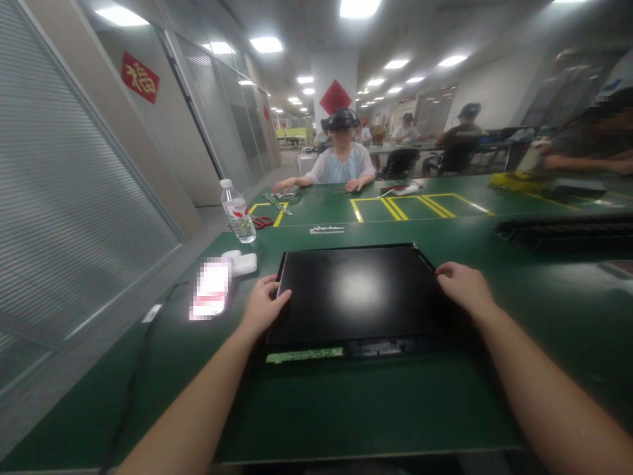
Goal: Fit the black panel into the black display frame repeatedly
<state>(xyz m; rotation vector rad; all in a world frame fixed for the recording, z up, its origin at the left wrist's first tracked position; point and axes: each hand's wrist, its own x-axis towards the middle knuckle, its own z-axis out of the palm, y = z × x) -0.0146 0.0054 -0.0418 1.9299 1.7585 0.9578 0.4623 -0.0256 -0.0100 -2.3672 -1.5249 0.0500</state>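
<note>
A flat black display panel [316, 300] lies in front of me, with a white glare in its middle. Along its near edge runs a green circuit board strip [304, 355]. My left hand [264, 307] grips the panel's left edge, thumb on top of the frame and fingers at the side. On the opposite edge, near the far right corner, my right hand [465, 287] is closed with thumb and fingers at the rim; its lower fingers are hidden.
Left of the panel are a lit phone [211, 287], a white case [242, 264] and a water bottle [238, 214]. Red-handled scissors [262, 223] lie behind. Across the green table [376, 409] sits a person in a headset [342, 158]. Dark strips [564, 232] are at right.
</note>
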